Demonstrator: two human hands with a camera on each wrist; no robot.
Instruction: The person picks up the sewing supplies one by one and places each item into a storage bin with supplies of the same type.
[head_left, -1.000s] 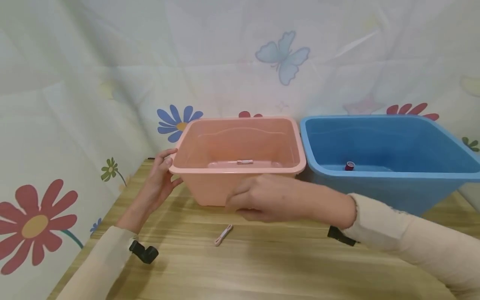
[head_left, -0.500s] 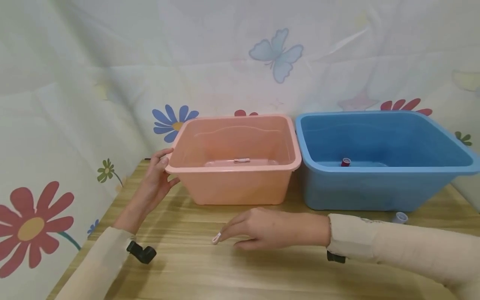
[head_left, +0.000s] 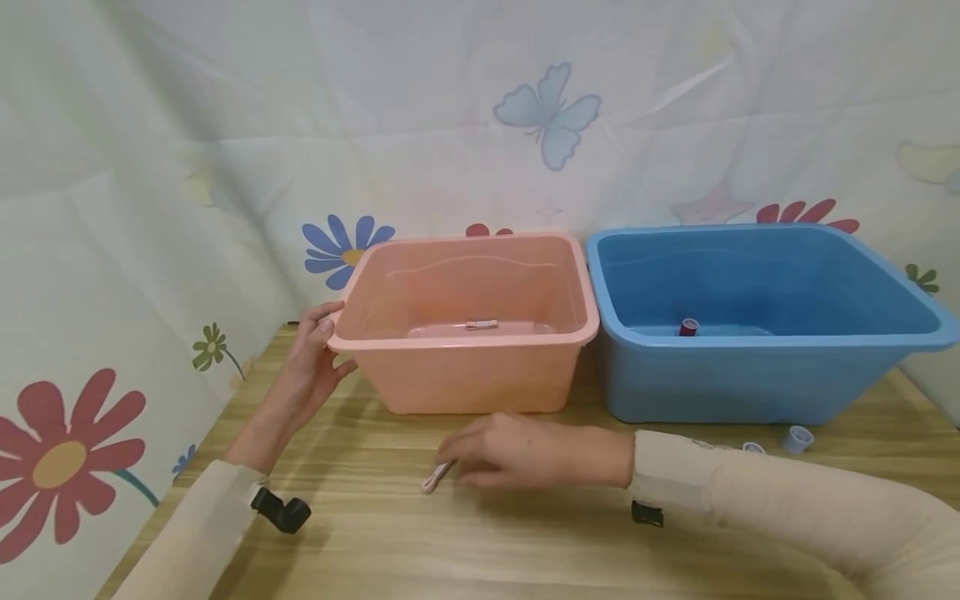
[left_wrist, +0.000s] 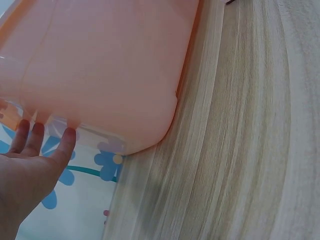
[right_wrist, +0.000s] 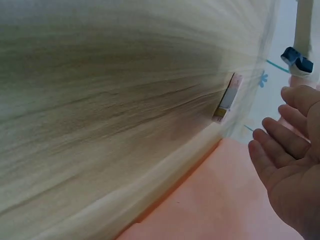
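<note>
My left hand [head_left: 311, 362] is at the left rim of the pink tub [head_left: 465, 375]; in the left wrist view its straight fingers [left_wrist: 65, 145] touch the tub's outer wall. A small, narrow pink bundle with a pale middle band [head_left: 432, 480] lies on the table in front of the tub. Over it hovers my right hand [head_left: 517, 454], hiding the bundle's far end in the head view. The right wrist view shows the bundle [right_wrist: 228, 99] apart from the loosely extended fingers [right_wrist: 280, 140]. A similar pink bundle [head_left: 482, 325] lies inside the pink tub.
A blue tub [head_left: 720, 383] stands right beside the pink one, with a small dark red cylinder [head_left: 688, 327] in it. Two pale small cylinders, one a translucent piece [head_left: 798, 439], are on the table near my right forearm. A patterned curtain [head_left: 420, 125] hangs behind.
My right hand has come down from in front of the pink tub toward the table, over the pink bundle. The left hand keeps its place. The view has shifted slightly.
</note>
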